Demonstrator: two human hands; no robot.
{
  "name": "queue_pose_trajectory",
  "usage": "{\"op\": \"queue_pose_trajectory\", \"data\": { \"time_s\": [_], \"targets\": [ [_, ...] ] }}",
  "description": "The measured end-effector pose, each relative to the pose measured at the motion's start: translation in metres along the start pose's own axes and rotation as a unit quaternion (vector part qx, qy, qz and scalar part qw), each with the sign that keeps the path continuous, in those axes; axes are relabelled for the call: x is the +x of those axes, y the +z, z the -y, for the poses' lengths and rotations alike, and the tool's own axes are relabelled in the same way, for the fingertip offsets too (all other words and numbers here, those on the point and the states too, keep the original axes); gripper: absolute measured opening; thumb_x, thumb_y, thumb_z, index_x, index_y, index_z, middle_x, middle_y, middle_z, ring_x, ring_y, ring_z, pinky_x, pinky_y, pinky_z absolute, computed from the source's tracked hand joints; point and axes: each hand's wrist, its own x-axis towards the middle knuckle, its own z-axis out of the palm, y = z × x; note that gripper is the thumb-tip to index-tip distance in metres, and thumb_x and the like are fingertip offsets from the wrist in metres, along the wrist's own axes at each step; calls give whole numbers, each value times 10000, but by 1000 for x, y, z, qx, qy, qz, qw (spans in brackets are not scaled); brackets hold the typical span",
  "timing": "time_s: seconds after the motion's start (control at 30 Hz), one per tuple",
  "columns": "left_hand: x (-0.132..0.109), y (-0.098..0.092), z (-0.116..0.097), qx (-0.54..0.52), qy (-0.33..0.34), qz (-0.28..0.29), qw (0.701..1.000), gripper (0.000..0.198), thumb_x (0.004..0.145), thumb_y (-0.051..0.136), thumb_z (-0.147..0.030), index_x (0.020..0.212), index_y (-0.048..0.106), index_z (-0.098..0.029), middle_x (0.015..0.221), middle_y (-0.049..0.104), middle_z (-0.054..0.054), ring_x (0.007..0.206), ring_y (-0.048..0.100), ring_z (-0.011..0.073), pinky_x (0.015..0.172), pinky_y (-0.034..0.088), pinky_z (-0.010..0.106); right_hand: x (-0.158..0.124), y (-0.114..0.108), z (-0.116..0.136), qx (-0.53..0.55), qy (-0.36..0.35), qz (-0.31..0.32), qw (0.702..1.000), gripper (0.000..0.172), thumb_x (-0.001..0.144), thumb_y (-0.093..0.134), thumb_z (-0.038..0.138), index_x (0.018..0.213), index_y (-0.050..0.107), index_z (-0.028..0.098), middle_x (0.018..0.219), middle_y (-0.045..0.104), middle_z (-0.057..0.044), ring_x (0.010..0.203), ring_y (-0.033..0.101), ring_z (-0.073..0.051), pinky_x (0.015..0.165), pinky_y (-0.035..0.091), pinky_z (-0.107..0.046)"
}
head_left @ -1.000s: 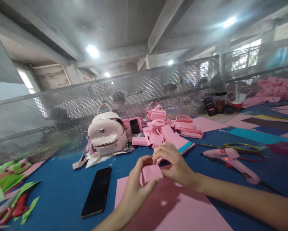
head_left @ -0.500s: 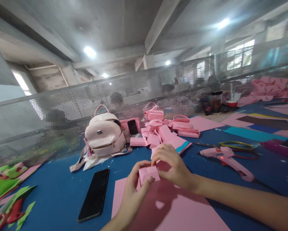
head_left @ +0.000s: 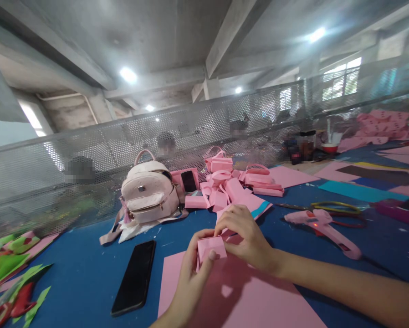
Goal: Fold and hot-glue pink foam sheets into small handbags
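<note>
- The left hand [head_left: 192,269] is holding a small folded pink box [head_left: 209,247], half closed around it, thumb pressing its near face.
- The right hand [head_left: 240,234] is pinching the box's right far corner, fingers bent nearly shut.
- Both are keeping it over a pink sheet [head_left: 266,303] on the blue table [head_left: 78,269].
- A black phone [head_left: 134,277] is lying left; a glue gun [head_left: 329,232] is glowing red at right.

"Where does the light come from?"
"White lamps [head_left: 128,75] glow on the ceiling [head_left: 156,27], and day shines in the window [head_left: 343,79]."
"Any shadows?"
"Yes, by the left hand [head_left: 191,281], on the pink sheet [head_left: 276,303]."
"What looks fuzzy?"
"Things behind the holey fence [head_left: 197,118]. Some spots are blocky; the sides look stretched."
</note>
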Motion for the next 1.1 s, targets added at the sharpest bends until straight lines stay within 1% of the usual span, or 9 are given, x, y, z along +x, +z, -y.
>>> {"op": "queue_pose_trajectory", "data": {
  "time_s": [0.07,0.17,0.27,0.37,0.5,0.73,0.87,0.97,1.1],
  "targets": [
    [-2,0,-2,4,5,-15,1000,382,922,565,-473,1212,593,-225,1227,630,77,1125,582,243,958,464,333,3,1,2,-14,-7,-5,1000,55,860,652,216,832,606,228,814,675,15,830,534,-200,859,324,-397],
    [-3,1,-5,-7,12,-46,999,408,920,567,-479,1233,580,-219,1245,624,84,1161,569,250,973,461,334,11,6,5,-30,-14,-17,999,55,852,627,184,843,610,236,819,687,23,854,528,-206,897,302,-413],
    [-3,-1,-4,-16,10,-73,997,414,927,547,-493,1234,560,-216,1243,622,85,1146,579,242,962,472,325,21,12,9,-36,-24,-25,999,92,828,604,146,826,605,238,789,684,31,838,521,-204,906,296,-416],
    [-3,-5,-2,-5,6,-86,996,412,922,550,-505,1214,559,-215,1220,631,84,1124,594,240,944,482,319,26,16,11,-32,-28,-18,999,123,815,576,116,813,601,237,774,680,30,822,522,-198,900,300,-412],
    [-5,-9,2,0,7,-78,997,417,914,563,-511,1211,572,-218,1246,627,85,1186,567,253,996,457,337,22,17,10,-16,-15,-15,1000,151,818,568,96,820,615,239,793,678,23,835,522,-199,877,314,-407],
    [-9,-7,7,2,-4,-52,999,400,930,526,-527,1186,603,-229,1231,638,78,1188,559,250,1009,449,352,9,17,5,12,-12,-12,1000,175,822,577,75,846,608,246,814,678,27,835,530,-200,877,328,-414],
    [-10,-8,9,11,-7,-62,998,404,921,527,-543,1181,612,-245,1262,626,79,1209,548,263,1052,428,387,8,17,5,13,-8,-13,1000,158,824,613,81,826,613,239,800,673,23,827,529,-197,868,335,-406],
    [-12,-5,8,0,-13,-67,998,381,908,543,-550,1165,614,-278,1244,640,60,1186,568,262,1033,456,397,8,17,7,9,0,-4,1000,127,836,619,110,826,618,236,793,675,21,814,533,-194,867,342,-403],
    [-15,1,2,-22,-34,-59,997,371,913,536,-546,1169,596,-286,1123,697,57,1059,642,261,952,521,417,7,17,9,2,8,2,1000,139,825,592,98,813,612,235,797,683,22,821,549,-194,872,350,-400]
  ]
}}
